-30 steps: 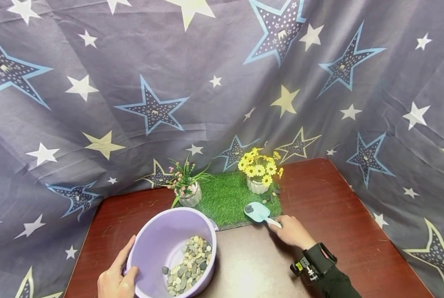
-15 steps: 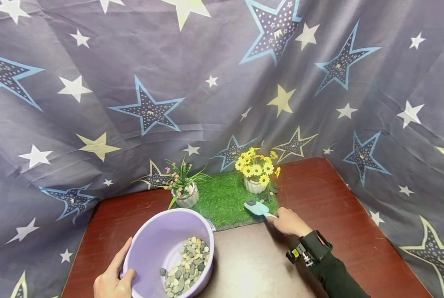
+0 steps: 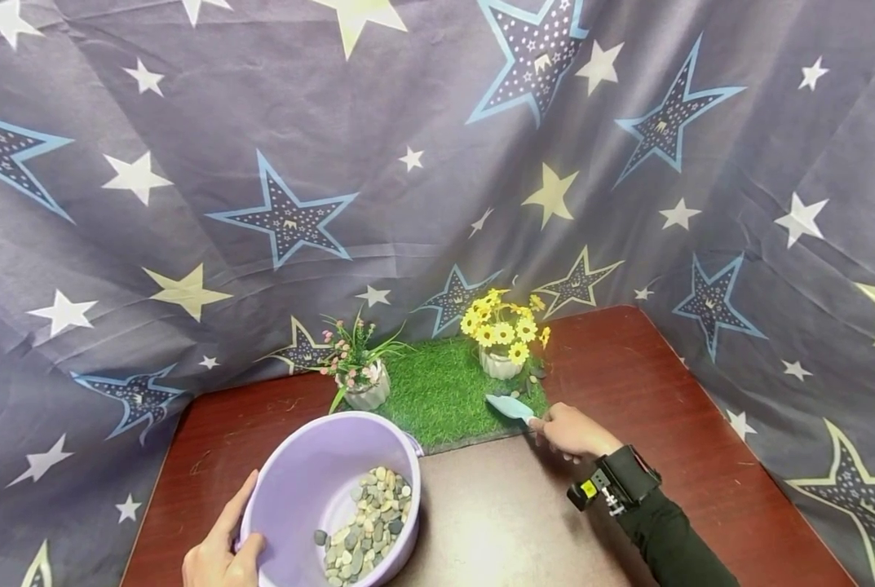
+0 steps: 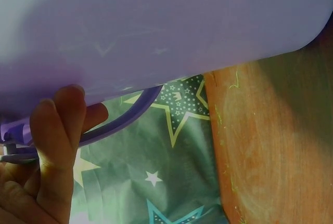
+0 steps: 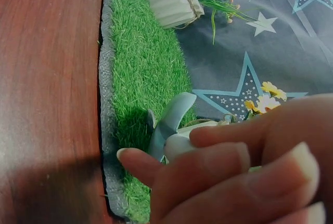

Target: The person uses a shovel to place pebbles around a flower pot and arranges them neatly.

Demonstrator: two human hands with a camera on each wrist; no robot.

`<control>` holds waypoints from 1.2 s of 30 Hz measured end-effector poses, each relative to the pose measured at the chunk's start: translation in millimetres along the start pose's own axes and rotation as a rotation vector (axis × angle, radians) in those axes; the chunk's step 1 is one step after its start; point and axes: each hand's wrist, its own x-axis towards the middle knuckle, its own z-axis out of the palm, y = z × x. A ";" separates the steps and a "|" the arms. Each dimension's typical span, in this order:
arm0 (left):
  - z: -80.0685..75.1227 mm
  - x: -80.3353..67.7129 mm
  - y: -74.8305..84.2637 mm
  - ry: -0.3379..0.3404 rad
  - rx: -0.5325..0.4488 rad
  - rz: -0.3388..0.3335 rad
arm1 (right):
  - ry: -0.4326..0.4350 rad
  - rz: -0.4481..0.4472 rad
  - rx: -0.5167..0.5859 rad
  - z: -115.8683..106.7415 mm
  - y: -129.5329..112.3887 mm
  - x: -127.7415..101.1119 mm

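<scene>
Star-printed cloth hangs behind our dark red table, where a grass mat lies at the back. Our right hand, just beside the mat's near right corner, curls its fingers round the handle of a pale blue trowel, blade over the grass below the yellow flowers. Left of the mat, our left hand grips the rim of the purple bucket holding pebbles.
</scene>
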 end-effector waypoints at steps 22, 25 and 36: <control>-0.4 -1.3 -1.8 -0.016 0.011 -0.004 | -0.033 -0.002 0.063 15.5 -6.0 16.2; 0.5 -1.9 0.1 -0.003 0.007 -0.007 | -0.022 -0.001 0.082 15.7 -6.3 18.3; 0.1 1.6 -2.9 -0.009 0.010 0.001 | -0.033 -0.065 0.154 12.7 -12.8 2.2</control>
